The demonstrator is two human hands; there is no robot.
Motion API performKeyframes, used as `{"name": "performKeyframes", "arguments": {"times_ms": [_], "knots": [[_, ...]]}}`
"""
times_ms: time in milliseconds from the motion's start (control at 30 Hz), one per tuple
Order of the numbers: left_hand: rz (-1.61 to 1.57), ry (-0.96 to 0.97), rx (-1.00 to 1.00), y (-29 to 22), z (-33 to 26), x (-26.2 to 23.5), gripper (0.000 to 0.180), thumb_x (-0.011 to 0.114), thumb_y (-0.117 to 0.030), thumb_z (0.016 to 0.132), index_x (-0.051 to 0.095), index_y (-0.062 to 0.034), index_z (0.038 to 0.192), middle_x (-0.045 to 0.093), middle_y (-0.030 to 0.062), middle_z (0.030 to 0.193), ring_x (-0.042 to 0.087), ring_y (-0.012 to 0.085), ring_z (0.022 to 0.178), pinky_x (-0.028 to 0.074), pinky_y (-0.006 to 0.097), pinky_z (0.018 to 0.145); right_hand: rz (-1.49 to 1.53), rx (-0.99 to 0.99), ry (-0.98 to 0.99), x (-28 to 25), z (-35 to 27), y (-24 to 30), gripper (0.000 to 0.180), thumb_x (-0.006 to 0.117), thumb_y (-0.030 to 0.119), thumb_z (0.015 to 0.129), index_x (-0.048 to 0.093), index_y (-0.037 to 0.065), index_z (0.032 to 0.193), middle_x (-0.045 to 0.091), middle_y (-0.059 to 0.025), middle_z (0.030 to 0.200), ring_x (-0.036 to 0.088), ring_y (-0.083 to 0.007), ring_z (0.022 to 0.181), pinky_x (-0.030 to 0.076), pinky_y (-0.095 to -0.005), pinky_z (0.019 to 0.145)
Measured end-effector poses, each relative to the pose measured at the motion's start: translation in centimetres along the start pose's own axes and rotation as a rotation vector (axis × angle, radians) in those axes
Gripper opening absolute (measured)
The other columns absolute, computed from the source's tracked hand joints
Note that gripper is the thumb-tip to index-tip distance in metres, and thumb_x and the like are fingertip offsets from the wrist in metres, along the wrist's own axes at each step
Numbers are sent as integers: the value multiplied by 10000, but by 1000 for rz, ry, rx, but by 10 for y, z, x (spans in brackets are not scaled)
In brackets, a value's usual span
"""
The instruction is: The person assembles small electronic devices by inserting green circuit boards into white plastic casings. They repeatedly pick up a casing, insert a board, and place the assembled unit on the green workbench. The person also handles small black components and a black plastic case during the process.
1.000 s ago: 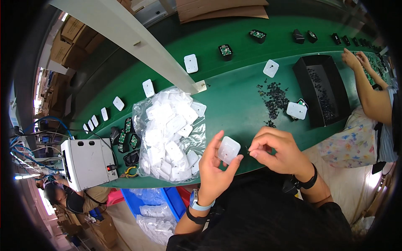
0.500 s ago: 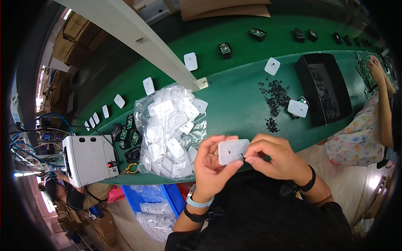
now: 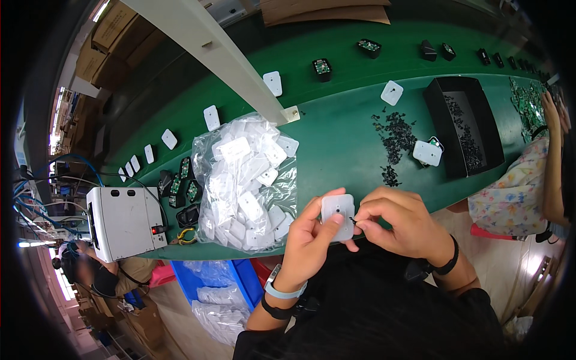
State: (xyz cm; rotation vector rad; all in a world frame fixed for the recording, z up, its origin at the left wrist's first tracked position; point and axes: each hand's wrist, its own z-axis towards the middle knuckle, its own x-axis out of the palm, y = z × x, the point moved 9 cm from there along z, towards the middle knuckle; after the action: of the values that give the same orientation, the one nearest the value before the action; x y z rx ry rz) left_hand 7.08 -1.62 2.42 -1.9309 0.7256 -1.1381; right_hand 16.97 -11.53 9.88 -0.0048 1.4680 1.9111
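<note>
A white rounded plastic cover (image 3: pixel 342 203) is held in my left hand (image 3: pixel 311 237), its thumb pressed on the face below a dark spot in the middle. My right hand (image 3: pixel 393 225) pinches a small black part (image 3: pixel 353 220) at the cover's right edge; whether the two touch I cannot tell. To the left, a clear bag (image 3: pixel 204 204) holds many more white covers. Beyond my right hand lies a scattered pile of small black parts (image 3: pixel 396 137), with a white cover on a circuit board (image 3: pixel 426 153) beside it.
A black box (image 3: pixel 493 129) with black parts stands at right. White covers (image 3: pixel 169 139) and black housings with boards (image 3: pixel 321 69) line the green belt. A metal post (image 3: pixel 240 66) rises beyond the bag. A white machine (image 3: pixel 126 222) sits left; a person (image 3: pixel 510 168) works at right.
My left hand has turned the cover upright and laid its thumb across the face. The right hand stays close, still pinching the black part. The covers on the belt have shifted slightly left.
</note>
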Motion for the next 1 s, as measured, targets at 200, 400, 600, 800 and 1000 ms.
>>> {"name": "performKeyframes", "arguments": {"times_ms": [200,400,600,800,1000], "knots": [[181,-26,19,-9,-8,-5,403,624,28,992,559,78,1387,724,126,1033,678,127,759,544,240,604,-217,-156,72,-3,13,12,192,738,-8,798,621,30,945,624,-102,880,623,-298,757,515,-382,631],[227,7,-69,-7,-13,-8,362,646,-13,994,634,36,1352,732,90,965,613,69,672,478,206,564,-342,-192,209,9,8,11,170,704,48,795,626,16,942,596,-75,895,614,-263,827,528,-374,698],[214,11,-168,0,-11,-10,326,622,5,982,653,79,1298,728,98,955,619,100,657,468,224,545,-615,-422,313,22,-2,24,125,666,126,754,613,46,834,509,-34,804,568,-196,775,486,-317,678],[250,6,-187,7,-10,-12,321,633,-25,989,663,43,1301,716,58,919,584,59,642,460,206,558,-695,-466,394,32,-6,26,102,654,158,774,591,78,783,481,-19,780,536,-160,769,430,-284,645],[296,-129,-73,11,-8,-14,273,667,-85,991,681,20,1243,701,17,878,589,34,701,469,197,607,-463,-255,331,22,8,7,168,717,116,783,635,45,911,564,-39,849,597,-188,866,515,-338,712]]}}
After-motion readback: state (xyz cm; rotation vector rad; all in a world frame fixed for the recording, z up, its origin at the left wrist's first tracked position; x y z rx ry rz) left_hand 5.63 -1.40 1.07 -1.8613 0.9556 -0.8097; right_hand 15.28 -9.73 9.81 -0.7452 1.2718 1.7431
